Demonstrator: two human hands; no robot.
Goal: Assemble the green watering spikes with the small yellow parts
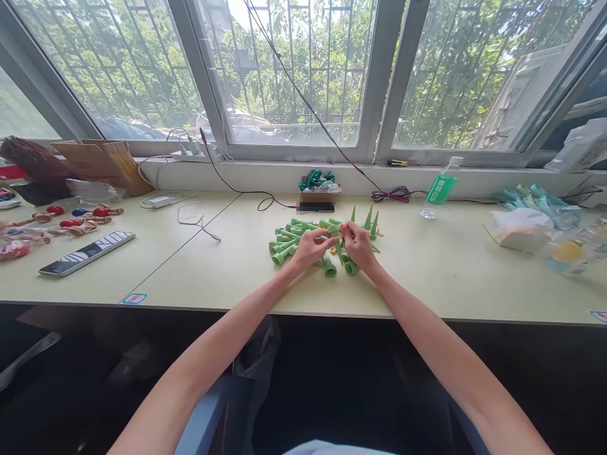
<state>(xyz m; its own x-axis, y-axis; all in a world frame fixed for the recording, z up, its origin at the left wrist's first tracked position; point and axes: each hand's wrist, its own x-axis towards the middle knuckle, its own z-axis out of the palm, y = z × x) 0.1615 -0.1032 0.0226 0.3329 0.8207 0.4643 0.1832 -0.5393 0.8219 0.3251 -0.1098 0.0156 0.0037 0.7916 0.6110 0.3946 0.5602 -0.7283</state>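
Above a pile of green tapered plastic tubes point(284, 245) on the table, my two hands almost meet. My left hand point(309, 248) has thumb and fingers drawn together in a pinch, pointing right. My right hand point(359, 244) is closed, its fingertips pinching something too small to make out. Between the hands a slim green pointed piece point(339, 254) hangs down; which hand bears it is hard to see. Just below lie two open-ended green tubes, one left point(330, 268) and one right point(351, 268). Several green cones point(368, 218) stand upright beyond my right hand.
Behind the pile sits a small box with dark green wrappers point(318, 182). A water bottle point(439, 189) stands to the right, near a tissue pack point(519, 229). Leftward lie a cable point(202, 227), a phone-like slab point(88, 253) and wooden toys with coloured balls point(71, 222).
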